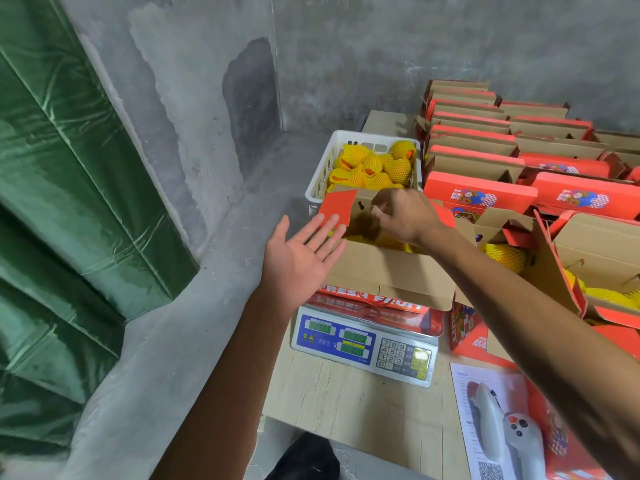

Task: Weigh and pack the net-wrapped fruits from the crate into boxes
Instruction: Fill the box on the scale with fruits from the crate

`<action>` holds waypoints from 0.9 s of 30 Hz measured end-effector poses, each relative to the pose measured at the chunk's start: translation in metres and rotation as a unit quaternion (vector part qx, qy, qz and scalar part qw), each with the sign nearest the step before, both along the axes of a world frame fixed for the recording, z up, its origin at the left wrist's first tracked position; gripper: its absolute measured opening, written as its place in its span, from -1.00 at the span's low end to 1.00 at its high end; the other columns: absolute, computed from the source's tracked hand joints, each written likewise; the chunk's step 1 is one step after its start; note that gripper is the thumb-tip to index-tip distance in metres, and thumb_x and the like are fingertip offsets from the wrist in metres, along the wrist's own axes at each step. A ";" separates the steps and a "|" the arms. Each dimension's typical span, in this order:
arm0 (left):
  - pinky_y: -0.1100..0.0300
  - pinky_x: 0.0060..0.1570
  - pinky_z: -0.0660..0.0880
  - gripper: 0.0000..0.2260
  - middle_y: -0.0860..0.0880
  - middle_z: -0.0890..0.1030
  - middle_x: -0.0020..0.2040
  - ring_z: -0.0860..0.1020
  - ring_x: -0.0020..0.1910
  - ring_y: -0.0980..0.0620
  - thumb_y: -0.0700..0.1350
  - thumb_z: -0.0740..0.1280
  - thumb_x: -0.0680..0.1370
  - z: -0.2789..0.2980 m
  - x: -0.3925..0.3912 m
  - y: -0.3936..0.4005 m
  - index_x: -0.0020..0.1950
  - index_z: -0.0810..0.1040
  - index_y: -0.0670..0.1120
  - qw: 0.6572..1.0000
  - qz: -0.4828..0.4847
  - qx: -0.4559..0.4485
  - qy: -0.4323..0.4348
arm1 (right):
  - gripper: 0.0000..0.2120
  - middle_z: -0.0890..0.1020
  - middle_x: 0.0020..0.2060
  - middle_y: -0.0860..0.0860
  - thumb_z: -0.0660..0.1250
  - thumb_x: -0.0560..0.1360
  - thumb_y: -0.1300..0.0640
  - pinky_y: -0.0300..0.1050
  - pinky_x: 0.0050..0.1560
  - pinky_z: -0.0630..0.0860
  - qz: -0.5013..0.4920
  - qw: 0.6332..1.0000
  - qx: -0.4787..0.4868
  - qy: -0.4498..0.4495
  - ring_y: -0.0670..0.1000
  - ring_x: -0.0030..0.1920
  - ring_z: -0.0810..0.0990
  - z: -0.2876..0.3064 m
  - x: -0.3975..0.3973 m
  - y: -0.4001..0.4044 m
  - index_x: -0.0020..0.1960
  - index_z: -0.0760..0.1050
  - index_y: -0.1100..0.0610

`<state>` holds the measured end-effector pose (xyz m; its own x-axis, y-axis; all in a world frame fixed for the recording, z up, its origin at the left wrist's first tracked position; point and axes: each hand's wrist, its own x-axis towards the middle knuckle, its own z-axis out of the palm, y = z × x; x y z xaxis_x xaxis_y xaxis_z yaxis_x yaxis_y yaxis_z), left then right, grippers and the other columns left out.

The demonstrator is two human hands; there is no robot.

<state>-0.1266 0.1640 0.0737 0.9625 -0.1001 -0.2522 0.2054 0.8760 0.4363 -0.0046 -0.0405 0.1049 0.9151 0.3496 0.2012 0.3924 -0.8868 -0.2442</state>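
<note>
The right hand reaches over the open box on the scale, its grip curled tight at the top edge of the far cardboard flap; the fingers seem to pinch that flap, though the knuckles hide the contact. The left hand has a wide, flat grip, palm up and fingers straight, with the fingertips touching the red side flap at the box's left end and holding nothing. Inside the box, yellow net-wrapped fruit shows under the right wrist. The box sits on the steel pan of a digital scale, whose blue front panel has lit green readouts and a keypad; the figures are too blurred to read. Just behind the box stands a white plastic crate filled with more fruits in yellow nets. To the right, rows of red and brown boxes stand with flaps up, and some nearer ones already hold netted fruit. The scale rests on a pale wooden worktop, where a printed sheet and a grey handheld device lie at the near right.
</note>
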 end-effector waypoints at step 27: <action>-0.02 0.32 0.44 -0.44 -0.21 0.44 0.48 0.44 0.44 -0.20 0.17 0.03 0.73 -0.055 0.398 0.026 0.53 0.36 -0.22 0.913 -0.119 0.385 0.071 | -0.37 0.56 0.34 0.15 0.36 0.56 -0.21 0.08 0.23 0.53 -0.093 0.952 -0.057 0.286 0.21 0.30 0.55 -0.099 0.336 0.064 0.49 0.34 0.10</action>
